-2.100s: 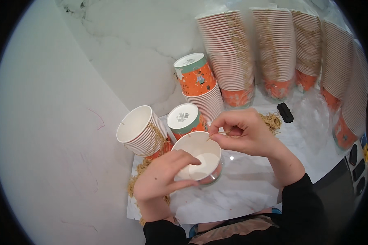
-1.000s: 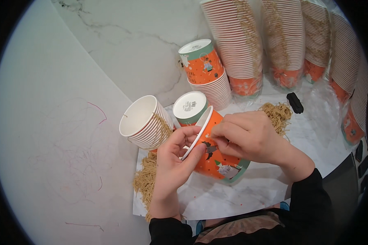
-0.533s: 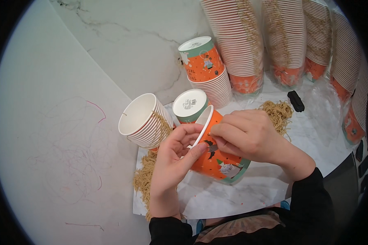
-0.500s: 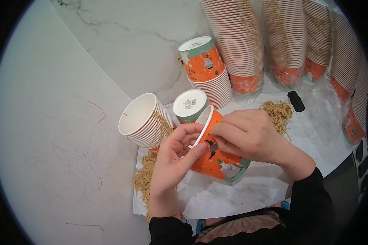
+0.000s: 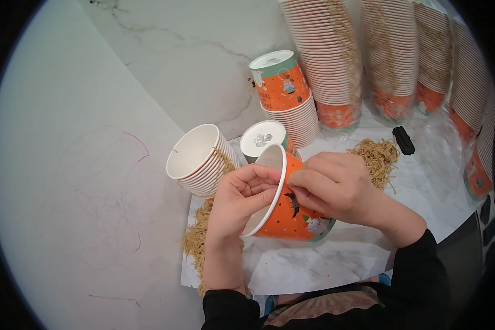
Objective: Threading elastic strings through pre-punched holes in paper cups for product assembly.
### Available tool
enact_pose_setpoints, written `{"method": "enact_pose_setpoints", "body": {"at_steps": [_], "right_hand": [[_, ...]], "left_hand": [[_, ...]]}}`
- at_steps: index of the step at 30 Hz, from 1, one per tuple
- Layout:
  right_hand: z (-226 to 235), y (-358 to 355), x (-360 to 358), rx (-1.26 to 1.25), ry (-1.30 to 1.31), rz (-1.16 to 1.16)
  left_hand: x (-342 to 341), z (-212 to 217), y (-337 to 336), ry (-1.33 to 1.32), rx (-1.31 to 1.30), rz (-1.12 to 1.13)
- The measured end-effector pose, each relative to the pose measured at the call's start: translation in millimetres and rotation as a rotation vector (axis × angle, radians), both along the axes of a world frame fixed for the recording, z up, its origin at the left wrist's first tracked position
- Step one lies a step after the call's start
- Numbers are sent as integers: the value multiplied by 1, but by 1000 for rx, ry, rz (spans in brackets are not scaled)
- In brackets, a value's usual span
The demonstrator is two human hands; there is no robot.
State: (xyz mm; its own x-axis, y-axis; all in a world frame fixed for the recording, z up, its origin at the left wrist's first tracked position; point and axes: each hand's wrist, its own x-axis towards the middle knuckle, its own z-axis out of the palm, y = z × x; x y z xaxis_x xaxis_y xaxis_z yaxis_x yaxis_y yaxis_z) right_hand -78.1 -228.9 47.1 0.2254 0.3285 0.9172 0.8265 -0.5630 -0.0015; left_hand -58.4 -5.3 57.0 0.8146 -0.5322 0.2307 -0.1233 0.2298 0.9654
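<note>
An orange paper bucket (image 5: 286, 219) with a white rim, green base band and bat print lies tilted between my hands, its mouth facing left. My left hand (image 5: 239, 201) reaches into the mouth, thumb and fingers drawn together near the inner wall; what they hold is hidden. From outside, my right hand (image 5: 341, 184) pinches at the wall just below the rim, covering whatever is between its fingertips. A nested stack of white-rimmed buckets (image 5: 203, 165) with tan cord handles stands just left. Tan cords lie in one heap (image 5: 195, 239) beside my left forearm and another heap (image 5: 375, 159) beyond my right hand.
Behind the bucket sit an upside-down bucket (image 5: 263, 138) and an inverted stack (image 5: 283, 88). Tall plastic-wrapped bucket stacks (image 5: 330, 60) line the back right. A small black object (image 5: 403, 141) and crumpled clear plastic (image 5: 432, 143) lie on the right of the white marbled sheet (image 5: 291, 269).
My left hand has shifted from gripping the rim, thumb outside, to inside the bucket's mouth. The bucket has turned slightly, showing more of its opening. My right hand stays at the wall.
</note>
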Motion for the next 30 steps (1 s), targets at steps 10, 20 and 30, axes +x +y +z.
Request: {"method": "enact_pose_setpoints", "body": {"at_steps": [10,20,30], "right_hand": [[-9,3,9,27,150,91],[-6,-3,8,-11,251,121],[-6,-3,7,-14,305,177]], "left_hand": [[6,-2,2,-87,263,31],[13,-4,6,-6,160,-98],[10,-8,8,-85,225,-3]]}}
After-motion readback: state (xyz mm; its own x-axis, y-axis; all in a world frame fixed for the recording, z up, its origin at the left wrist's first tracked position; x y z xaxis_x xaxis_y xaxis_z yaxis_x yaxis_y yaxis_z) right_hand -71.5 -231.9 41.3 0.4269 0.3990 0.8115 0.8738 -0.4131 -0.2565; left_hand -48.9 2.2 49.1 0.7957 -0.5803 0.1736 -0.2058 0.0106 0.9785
